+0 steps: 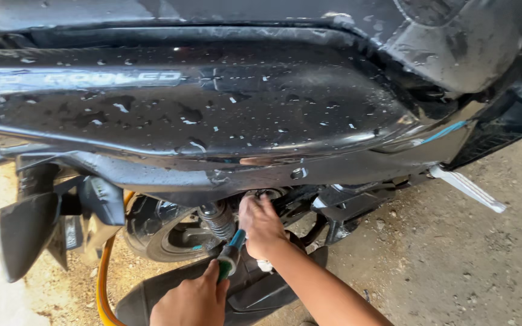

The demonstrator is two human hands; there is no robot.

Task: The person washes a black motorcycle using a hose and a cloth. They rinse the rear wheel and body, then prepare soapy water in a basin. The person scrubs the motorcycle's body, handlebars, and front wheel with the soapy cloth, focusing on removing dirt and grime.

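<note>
A wet black scooter side panel (pixel 212 108) fills the upper view. Below it show the rear wheel (pixel 164 232) and a coiled shock absorber spring (pixel 217 220). My left hand (pixel 191 302) grips a screwdriver with a green and black handle (pixel 229 256), its shaft pointing up toward the spring. My right hand (pixel 262 224) reaches under the panel's lower edge, fingers pressed against a metal part beside the shock's top; what the fingertips hold is hidden.
A black exhaust muffler (pixel 237 296) lies under my hands. A yellow hose (pixel 103 284) curves down at the lower left. A black mudguard piece (pixel 25 232) sticks out at left. A white footrest (pixel 469 188) juts right over dusty concrete floor (pixel 466 265).
</note>
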